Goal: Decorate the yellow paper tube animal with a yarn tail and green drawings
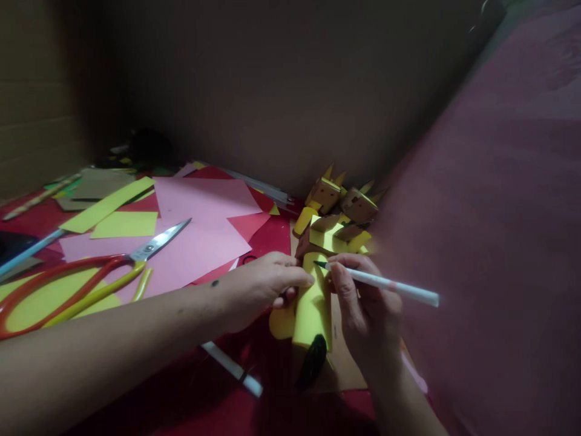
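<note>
A yellow paper tube with a black fuzzy tail-like piece at its near end lies on a piece of cardboard. My left hand grips the tube's left side, thumb on top. Between the thumb and fingers of my right hand is a white marker pen, its dark tip at the top of the tube near the far end. Beyond the tube stands an open cardboard box form with yellow inside. Two small cardboard heads with pointed ears sit behind it.
Large red-and-yellow-handled scissors lie on pink paper sheets at the left, among yellow paper strips. A second white marker rests on the red tabletop. A dark wall rises behind, with a pink surface at the right.
</note>
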`<state>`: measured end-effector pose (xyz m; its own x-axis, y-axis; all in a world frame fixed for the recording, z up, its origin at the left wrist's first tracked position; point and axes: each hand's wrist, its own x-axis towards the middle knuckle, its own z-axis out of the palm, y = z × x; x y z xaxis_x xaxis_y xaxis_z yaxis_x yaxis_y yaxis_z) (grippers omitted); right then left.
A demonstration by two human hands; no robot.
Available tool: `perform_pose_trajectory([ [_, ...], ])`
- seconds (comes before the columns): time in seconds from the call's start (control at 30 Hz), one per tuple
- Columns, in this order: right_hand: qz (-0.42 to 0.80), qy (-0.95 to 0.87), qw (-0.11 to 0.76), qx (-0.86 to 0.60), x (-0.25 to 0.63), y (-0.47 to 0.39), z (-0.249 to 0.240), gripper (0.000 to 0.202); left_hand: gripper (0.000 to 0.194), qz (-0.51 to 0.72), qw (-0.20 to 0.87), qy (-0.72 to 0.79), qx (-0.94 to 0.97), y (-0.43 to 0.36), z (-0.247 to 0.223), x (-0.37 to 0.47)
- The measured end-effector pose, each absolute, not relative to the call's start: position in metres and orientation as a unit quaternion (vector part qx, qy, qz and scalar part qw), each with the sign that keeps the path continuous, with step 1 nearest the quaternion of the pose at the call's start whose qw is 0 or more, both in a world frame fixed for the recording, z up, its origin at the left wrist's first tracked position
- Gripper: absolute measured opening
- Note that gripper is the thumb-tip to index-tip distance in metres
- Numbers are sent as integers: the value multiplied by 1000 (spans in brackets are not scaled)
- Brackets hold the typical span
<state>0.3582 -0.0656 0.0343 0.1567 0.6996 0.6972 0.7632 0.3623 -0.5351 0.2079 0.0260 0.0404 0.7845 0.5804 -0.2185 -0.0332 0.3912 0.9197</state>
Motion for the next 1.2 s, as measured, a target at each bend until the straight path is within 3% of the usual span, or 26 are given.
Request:
perform_pose_trajectory([
  [0.13, -25, -647, 513, -563, 358, -65, 34, 9, 19, 200, 796, 266, 505, 30, 37, 211],
  [0.5, -23, -662, 500, -558, 357, -69, 41, 10, 42, 213, 799, 302, 475, 34, 26, 217],
  [0.9, -12, -661, 495, -565, 362, -75, 49, 16, 46, 213, 791, 296, 491, 30, 29, 217],
  [1.2, 83, -599, 591, -534, 363, -81, 47, 23, 43, 207, 793, 303, 486, 31, 28, 217],
])
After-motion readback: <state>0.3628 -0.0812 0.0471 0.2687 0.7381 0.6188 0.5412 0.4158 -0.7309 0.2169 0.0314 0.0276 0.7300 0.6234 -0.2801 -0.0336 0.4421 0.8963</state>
